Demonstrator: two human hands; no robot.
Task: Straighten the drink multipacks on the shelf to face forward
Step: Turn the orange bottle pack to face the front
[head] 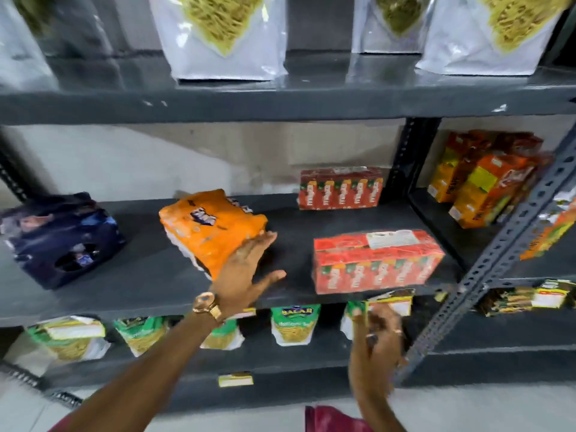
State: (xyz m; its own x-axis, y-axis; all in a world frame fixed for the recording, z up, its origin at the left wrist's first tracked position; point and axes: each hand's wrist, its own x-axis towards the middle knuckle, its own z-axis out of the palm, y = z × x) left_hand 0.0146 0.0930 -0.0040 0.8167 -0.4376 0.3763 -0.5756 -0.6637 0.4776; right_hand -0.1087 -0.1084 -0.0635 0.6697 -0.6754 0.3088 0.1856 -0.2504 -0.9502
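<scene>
An orange drink multipack (209,227) lies skewed on the dark middle shelf (156,285). My left hand (246,269), fingers spread, rests flat against its right front corner, holding nothing. A dark blue multipack (59,238) sits angled at the far left. A red juice-carton multipack (377,260) stands near the front right, slightly turned, and another red multipack (340,188) stands at the back. My right hand (377,341) hovers blurred below the shelf edge, under the front red pack; what it holds, if anything, is unclear.
White snack pouches (224,35) stand on the shelf above. Green-topped snack bags (291,325) line the shelf below. Orange juice-carton packs (480,179) fill the neighbouring bay at right, behind a perforated metal upright (505,254).
</scene>
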